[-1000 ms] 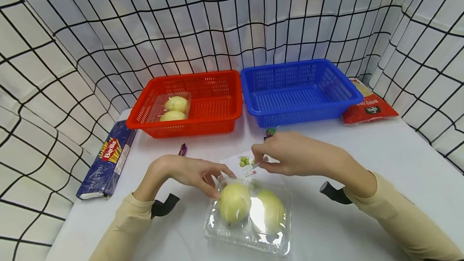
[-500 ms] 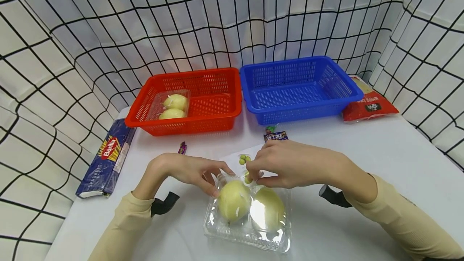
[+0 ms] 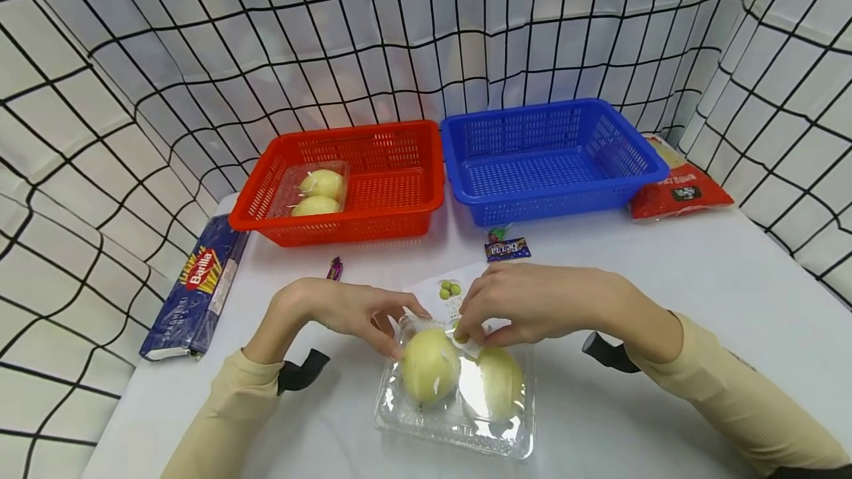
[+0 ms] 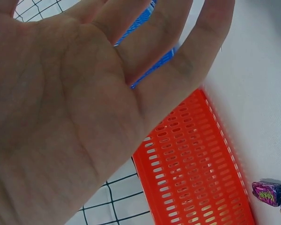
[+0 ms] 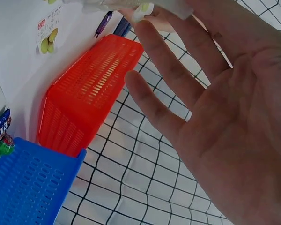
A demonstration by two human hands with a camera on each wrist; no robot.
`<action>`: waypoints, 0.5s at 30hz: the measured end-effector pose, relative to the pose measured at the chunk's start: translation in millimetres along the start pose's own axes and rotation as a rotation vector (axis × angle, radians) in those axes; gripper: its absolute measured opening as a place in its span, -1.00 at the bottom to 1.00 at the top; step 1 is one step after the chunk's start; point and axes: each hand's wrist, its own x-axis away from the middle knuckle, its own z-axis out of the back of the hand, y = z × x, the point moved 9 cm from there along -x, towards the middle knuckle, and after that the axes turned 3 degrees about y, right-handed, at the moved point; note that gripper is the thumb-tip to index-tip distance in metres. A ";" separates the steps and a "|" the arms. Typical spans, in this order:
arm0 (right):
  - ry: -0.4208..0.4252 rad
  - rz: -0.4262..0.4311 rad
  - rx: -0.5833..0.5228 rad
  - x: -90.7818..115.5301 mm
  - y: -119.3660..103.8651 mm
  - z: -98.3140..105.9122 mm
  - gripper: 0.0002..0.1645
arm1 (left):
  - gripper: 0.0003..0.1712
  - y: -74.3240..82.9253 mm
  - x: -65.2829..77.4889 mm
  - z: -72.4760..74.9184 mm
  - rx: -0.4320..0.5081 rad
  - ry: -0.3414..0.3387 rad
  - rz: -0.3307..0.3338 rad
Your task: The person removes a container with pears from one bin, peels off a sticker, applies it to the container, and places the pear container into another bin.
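Observation:
In the head view a clear plastic box (image 3: 459,440) with two pale yellow-green round fruits (image 3: 430,367) lies near the front of the table. My left hand (image 3: 356,318) holds its far left corner between thumb and fingers. Over the box's far edge my right hand (image 3: 526,305) pinches a small sticker (image 3: 472,349) with a green fruit print, low against the lid. That sticker (image 5: 143,11) also shows by the fingertips in the right wrist view. Behind the box lies a white sticker sheet (image 3: 424,290) printed with green fruits, partly covered by my right hand.
A red basket (image 3: 393,224) at the back holds another box of fruit (image 3: 322,185). Beside it stands a blue basket (image 3: 559,202), with a red bag (image 3: 685,191) at its right. Small wrapped sweets (image 3: 507,249) lie before the baskets. A blue spaghetti pack (image 3: 193,290) lies at left.
My right hand has brought the sticker from the sheet toward me and down onto the box's lid. The left hand stays at the box's corner.

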 end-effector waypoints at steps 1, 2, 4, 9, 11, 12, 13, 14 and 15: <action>-0.015 -0.002 -0.006 0.6 1.3 -1.4 -0.90 | -0.33 0.0 0.0 0.0 0.001 0.000 0.001; -0.029 -0.006 -0.017 1.1 2.8 -2.7 -0.92 | -0.33 0.0 0.0 -0.1 0.003 0.000 0.001; -0.035 -0.010 -0.036 1.7 4.9 -3.1 -0.89 | -0.32 0.2 -0.1 -0.2 0.006 0.000 0.003; 0.015 0.009 -0.039 -4.2 4.6 -1.9 -0.71 | -0.33 0.1 -0.3 -0.5 0.022 -0.003 0.010; 0.019 0.012 -0.032 -7.5 3.8 -4.6 -0.74 | -0.33 0.4 -0.5 -0.7 0.028 -0.003 0.010; 0.009 0.007 -0.029 -8.7 3.8 -6.8 -0.77 | -0.33 0.7 -0.6 -0.8 0.029 -0.004 0.008; -0.006 -0.002 -0.026 -9.2 4.8 -9.5 -0.80 | -0.33 1.1 -0.8 -0.8 0.030 -0.005 0.006; -0.023 -0.014 -0.029 -9.1 5.8 -12.1 -0.82 | -0.33 1.4 -1.0 -0.7 0.028 -0.005 0.005; -0.039 -0.028 -0.029 -8.8 7.1 -14.2 -0.83 | -0.33 1.9 -1.3 -0.6 0.026 -0.005 0.002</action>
